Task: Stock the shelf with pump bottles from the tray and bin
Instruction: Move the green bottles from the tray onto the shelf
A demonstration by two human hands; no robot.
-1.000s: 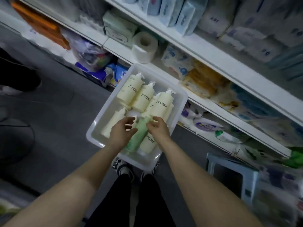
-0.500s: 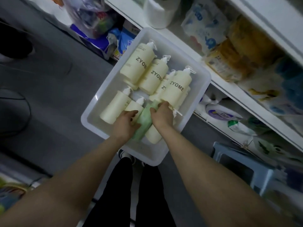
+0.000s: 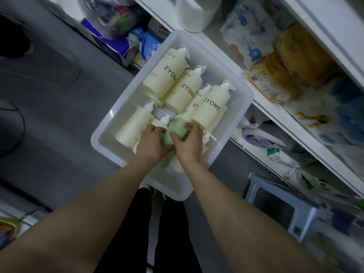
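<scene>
both hands are inside the white tray (image 3: 110, 123), closed around the same green pump bottle (image 3: 176, 133), which lies among the cream bottles near the tray's middle. the left hand (image 3: 150, 144) curls over the bottle's left side, and the right hand (image 3: 190, 143) wraps it from the right, with the thumb across the green body. the 2 hands touch each other over the bottle. just left of the left hand lies a plain cream bottle (image 3: 134, 126). beyond the right hand's fingertips sits a cream bottle marked zyome (image 3: 211, 107), with 2 more zyome bottles (image 3: 167, 75) farther out toward the shelf (image 3: 275, 115). below the right forearm stands a pale blue stool (image 3: 283, 205) on the floor.
</scene>
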